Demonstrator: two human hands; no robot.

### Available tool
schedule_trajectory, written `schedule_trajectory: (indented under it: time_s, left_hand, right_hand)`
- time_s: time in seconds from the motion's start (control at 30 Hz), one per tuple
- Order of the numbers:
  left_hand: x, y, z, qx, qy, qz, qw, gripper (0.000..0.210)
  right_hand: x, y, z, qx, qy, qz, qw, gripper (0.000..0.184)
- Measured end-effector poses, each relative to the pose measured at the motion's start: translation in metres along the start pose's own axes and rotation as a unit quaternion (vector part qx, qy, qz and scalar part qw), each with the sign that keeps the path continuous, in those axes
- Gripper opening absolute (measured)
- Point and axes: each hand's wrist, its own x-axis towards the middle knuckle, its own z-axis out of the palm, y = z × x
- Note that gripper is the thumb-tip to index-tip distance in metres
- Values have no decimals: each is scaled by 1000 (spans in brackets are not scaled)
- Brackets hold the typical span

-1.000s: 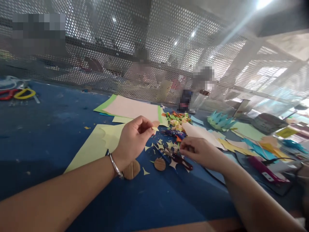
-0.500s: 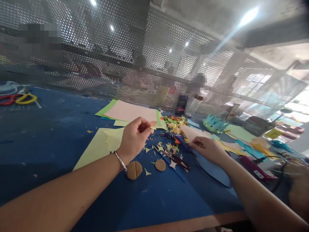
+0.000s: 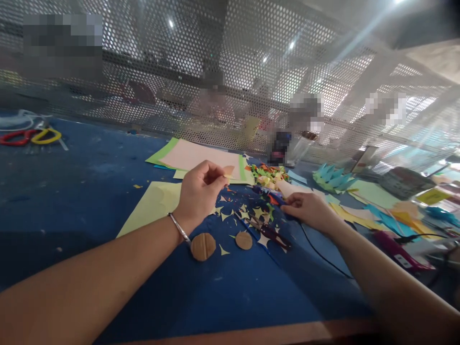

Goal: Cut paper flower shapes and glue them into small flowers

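My left hand [image 3: 203, 191], with a silver bracelet at the wrist, pinches a small peach paper piece [image 3: 228, 170] between thumb and fingertips, in the air above the table. My right hand [image 3: 307, 208] is closed around the handle of a blue-purple glue gun [image 3: 276, 197]; a black cord [image 3: 319, 254] trails from it toward me. The gun's nozzle points left, toward the paper scraps. Below the hands lie two cardboard discs [image 3: 203, 247], dark-handled scissors [image 3: 275, 235], a thin blue stick [image 3: 251, 230] and several star-shaped paper offcuts [image 3: 258, 212].
Stacked pink and green paper sheets [image 3: 201, 155] lie at the back, a pale yellow sheet [image 3: 151, 206] nearer. Red and yellow scissors [image 3: 45, 136] rest far left. Colourful scraps [image 3: 268, 175], a blue-green paper crown [image 3: 332, 178] and a magenta power strip [image 3: 402, 251] are right. A perforated metal screen [image 3: 161, 91] stands behind.
The camera view has tilted down and turned slightly left. My left hand keeps its pinch on the peach paper. My right hand stays on the glue gun, its cord now lying differently.
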Motion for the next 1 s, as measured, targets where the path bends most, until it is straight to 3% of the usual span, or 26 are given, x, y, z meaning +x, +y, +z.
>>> schedule_trajectory:
  time_s: [0.17,0.33,0.63,0.83,1.0]
  left_hand:
    - [4,4,0,0,36,28,999,9]
    - [7,18,6,-45,43,18,998,11]
    - [10,62,23,-61,12,4,998,13]
    - [-6,44,8,-74,-1,-1,997,13]
    - [11,27,-19,-91,65,-13,994,18]
  right_hand:
    - [-1,-15,-5,-3,45,-33,998,29]
    - [2,-31,11,-74,-2,-54,996,19]
    - [6,-19,15,-79,-34,-69,994,26]
    - [5,-21,15,-82,-32,-52,995,25]
    - [2,-21,16,-81,-26,-44,995,28]
